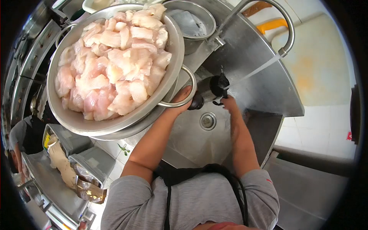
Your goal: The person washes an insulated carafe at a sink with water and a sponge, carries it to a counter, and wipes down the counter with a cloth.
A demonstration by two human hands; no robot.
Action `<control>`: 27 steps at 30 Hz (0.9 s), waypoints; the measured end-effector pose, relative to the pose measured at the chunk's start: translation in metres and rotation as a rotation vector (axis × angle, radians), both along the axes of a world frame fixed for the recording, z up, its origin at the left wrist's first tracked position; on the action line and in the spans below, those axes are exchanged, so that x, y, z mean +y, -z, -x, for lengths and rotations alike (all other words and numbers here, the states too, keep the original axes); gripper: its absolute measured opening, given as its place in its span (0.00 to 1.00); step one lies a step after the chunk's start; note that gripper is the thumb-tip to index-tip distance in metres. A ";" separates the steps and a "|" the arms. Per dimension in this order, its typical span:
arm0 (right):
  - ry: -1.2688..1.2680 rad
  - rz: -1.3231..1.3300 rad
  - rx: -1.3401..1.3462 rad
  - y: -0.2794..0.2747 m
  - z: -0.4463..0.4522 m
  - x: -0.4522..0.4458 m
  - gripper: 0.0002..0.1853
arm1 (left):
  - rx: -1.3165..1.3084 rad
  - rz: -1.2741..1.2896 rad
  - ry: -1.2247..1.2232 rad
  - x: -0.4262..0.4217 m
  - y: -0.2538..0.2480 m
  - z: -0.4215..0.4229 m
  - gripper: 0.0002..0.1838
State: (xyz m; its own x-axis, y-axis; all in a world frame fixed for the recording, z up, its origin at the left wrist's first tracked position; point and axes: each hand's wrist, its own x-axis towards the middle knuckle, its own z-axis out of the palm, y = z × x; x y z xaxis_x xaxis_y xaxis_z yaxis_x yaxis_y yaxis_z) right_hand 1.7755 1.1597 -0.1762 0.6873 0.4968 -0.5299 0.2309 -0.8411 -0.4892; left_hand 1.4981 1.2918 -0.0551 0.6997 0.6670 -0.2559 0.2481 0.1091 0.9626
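Over the steel sink [180,143], a dark cylindrical container [207,89] lies tilted, its open end toward the running tap water. My left hand [181,98] is closed at the container's rounded black end; the large bowl's handle partly covers this hand. At the other end, my right hand [229,103] grips a black piece [223,81] with a curved part, at the container's mouth. Whether this piece is joined to the container I cannot tell. Water from the curved faucet [292,32] streams onto that end.
Left of the sink stands a large steel bowl [174,63] heaped with raw chicken pieces [115,65]. Behind it sits a steel pan [210,19] with liquid. An orange-handled utensil [273,25] and a stained cutting board [314,65] are at right. Grey bins [92,163] stand lower left, near another person [28,134].
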 end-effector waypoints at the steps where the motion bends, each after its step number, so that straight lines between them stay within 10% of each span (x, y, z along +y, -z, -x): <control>1: -0.056 0.004 -0.083 0.009 0.001 0.000 0.20 | 0.013 -0.003 0.013 0.000 -0.003 0.000 0.28; 7: -0.229 -0.428 -0.770 -0.036 0.006 0.029 0.13 | 0.025 -0.020 0.036 0.003 0.001 -0.002 0.29; 10: 0.273 -0.798 0.321 -0.082 0.002 0.049 0.07 | 0.016 -0.043 0.027 0.002 0.006 -0.002 0.29; 19: 0.568 -0.856 0.539 -0.096 0.001 0.082 0.12 | -0.009 0.014 0.014 0.000 -0.001 -0.001 0.27; 25: -0.372 0.066 -0.704 -0.040 0.038 0.078 0.28 | -0.035 -0.060 0.003 0.000 0.004 -0.003 0.28; 27: -0.390 0.010 -0.824 -0.025 0.048 0.065 0.33 | 0.009 -0.043 0.022 0.000 0.005 -0.003 0.27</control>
State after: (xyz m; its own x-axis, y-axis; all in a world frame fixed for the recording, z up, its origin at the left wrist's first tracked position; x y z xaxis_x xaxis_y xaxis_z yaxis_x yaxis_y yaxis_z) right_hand 1.7277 1.2244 -0.1511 0.6341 0.7717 0.0494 0.7733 -0.6330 -0.0365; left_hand 1.5008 1.2922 -0.0599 0.7122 0.6620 -0.2336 0.2584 0.0621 0.9640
